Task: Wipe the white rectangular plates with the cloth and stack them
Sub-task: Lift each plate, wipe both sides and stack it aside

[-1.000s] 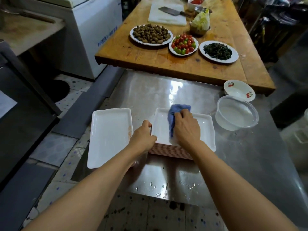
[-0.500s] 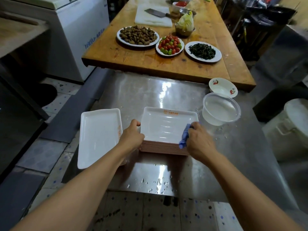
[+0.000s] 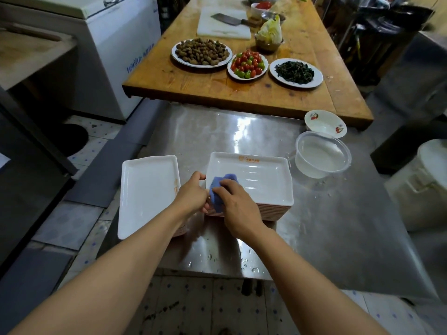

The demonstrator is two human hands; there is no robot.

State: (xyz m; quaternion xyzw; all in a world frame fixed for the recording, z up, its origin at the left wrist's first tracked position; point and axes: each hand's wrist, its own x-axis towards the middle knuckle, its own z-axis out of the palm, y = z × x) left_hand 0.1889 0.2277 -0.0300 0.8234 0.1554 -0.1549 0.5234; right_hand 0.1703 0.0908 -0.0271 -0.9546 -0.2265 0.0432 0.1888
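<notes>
A stack of white rectangular plates (image 3: pixel 261 180) with pink undersides stands on the steel table (image 3: pixel 338 226). Its top plate bears an orange mark at the far rim. My right hand (image 3: pixel 238 201) grips a blue cloth (image 3: pixel 219 189) and presses it on the top plate's near left corner. My left hand (image 3: pixel 192 192) grips the left edge of that stack. A second stack topped by a white plate (image 3: pixel 147 192) lies to the left, reaching past the table's left edge.
A clear plastic tub (image 3: pixel 323 153) and a small white bowl with red prints (image 3: pixel 325 123) stand to the right of the plates. Behind is a wooden table (image 3: pixel 242 93) with dishes of food, a chopping board and a cleaver. Water drops lie near the steel table's front edge.
My right hand has carried the cloth from the top plate's right near edge across to its left near corner. My left hand has kept its grip on the stack's left edge.
</notes>
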